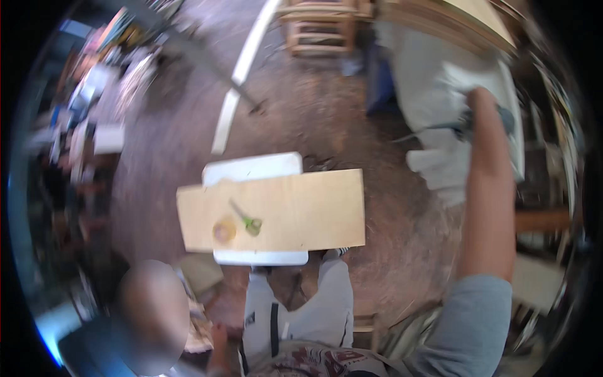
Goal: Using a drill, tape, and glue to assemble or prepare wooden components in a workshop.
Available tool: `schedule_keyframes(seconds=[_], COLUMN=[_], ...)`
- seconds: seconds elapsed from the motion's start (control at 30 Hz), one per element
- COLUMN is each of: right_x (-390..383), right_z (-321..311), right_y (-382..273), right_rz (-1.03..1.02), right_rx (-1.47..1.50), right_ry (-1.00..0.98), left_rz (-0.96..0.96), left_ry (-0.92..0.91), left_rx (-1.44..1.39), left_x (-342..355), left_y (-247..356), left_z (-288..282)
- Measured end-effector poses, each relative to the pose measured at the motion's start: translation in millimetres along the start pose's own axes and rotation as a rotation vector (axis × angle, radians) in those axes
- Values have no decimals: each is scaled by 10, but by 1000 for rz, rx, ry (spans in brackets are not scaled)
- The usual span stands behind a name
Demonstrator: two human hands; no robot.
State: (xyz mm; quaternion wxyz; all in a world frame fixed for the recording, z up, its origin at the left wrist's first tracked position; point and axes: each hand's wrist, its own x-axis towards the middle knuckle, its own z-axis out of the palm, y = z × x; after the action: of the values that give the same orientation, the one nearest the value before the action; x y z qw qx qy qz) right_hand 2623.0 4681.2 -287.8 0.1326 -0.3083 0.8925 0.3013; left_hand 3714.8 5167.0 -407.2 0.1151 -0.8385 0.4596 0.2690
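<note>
Over at the white-covered counter [430,69] on the person's right, the bare right hand [480,100] is at a dark tool [463,124], too blurred for me to tell whether it grasps; the left I cannot judge. Nearer the knees, green-handled scissors [251,225] and a round yellowish roll [224,231] lie on a pale wooden board [320,213].

Roll [224,232] sits left of the scissors [252,226] on that board [314,210] across the counter [257,167]; over right there, tool [463,124] above cloth [421,81].
</note>
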Motion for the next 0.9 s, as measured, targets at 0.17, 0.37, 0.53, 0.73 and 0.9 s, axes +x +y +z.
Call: schedule_keyframes(seconds=[0.17,0.37,0.53,0.73,0.9], right_x=[-1986,-2540,-2327,-2045,-2048], right_z=[-590,-492,-404,-93,-19], right_y=[-1652,-2113,-1789,-1554,-1779], right_rz=[-404,-541,-501,-450,-418], right_rx=[20,176,324,527,709], right_ry=[103,123,93,48,41], left_rz=[-236,-411,-307,160,220], left_ry=[127,122,126,353,436], left_rx=[52,24,-40,-266,-43], left_x=[-699,-798,-423,785,2110], left_y=[23,234,484,1698,2954], left_z=[-40,185,457,675,858])
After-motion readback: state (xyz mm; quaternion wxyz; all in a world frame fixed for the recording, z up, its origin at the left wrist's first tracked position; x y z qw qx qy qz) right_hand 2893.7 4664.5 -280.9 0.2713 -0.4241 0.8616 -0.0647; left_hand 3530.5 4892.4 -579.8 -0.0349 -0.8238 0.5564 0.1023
